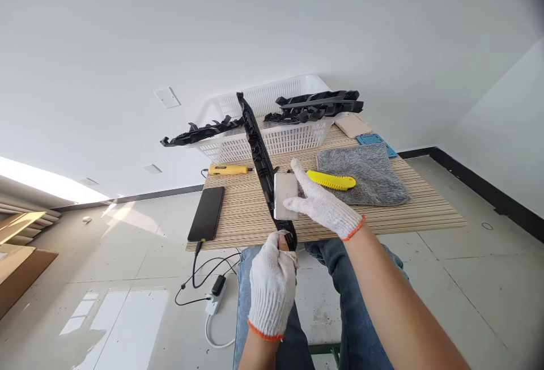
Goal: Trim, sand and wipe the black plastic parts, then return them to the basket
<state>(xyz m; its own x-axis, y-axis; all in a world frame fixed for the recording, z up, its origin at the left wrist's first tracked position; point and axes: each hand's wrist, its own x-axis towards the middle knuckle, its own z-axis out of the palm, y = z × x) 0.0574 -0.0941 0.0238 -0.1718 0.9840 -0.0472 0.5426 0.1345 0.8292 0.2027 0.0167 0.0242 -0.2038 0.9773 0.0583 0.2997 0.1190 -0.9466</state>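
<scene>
Both of my hands wear white knitted gloves with orange cuffs. My left hand is closed around the near end of a long black plastic trim piece, which slants up and away over the table. In my right hand is a pale beige rectangular block, held against the right side of the trim piece near its lower part. Some of the block is hidden under my fingers. Just beyond that hand, a yellow-handled tool lies on a grey cloth.
A white plastic basket at the back carries more black plastic pieces. A yellow pen-like tool and a black phone with a cable lie left on the striped table. A blue item and a pink pad lie back right.
</scene>
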